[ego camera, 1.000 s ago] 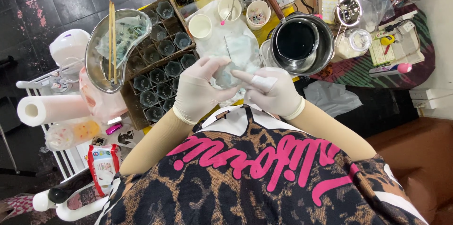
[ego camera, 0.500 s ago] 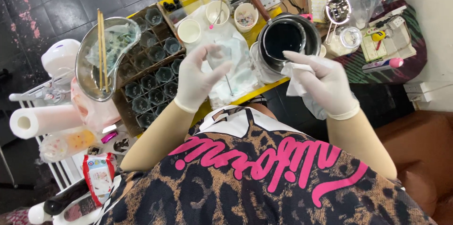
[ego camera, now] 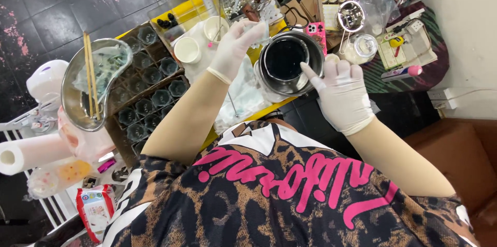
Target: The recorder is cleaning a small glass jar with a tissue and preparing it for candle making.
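Shiny steel pot [ego camera: 290,66] with glossy black contents; both hands [ego camera: 234,47] [ego camera: 341,94] in thin matt white gloves; dull brushed metal bowl [ego camera: 88,86] at left with two bare wooden sticks [ego camera: 89,76]; soft white paper roll [ego camera: 26,154]; crinkled clear plastic sheet [ego camera: 243,97]; glossy black floor tiles [ego camera: 62,9].

A steel pot [ego camera: 286,60] sits mid-table, between both hands. Left of it — a tray of cups [ego camera: 147,97]; chopsticks [ego camera: 90,73] lie across a bowl [ego camera: 77,97].

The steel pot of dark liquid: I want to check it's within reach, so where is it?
In the head view the steel pot stands at upper centre on the yellow table, between the left hand and the right hand, whose finger touches its rim.
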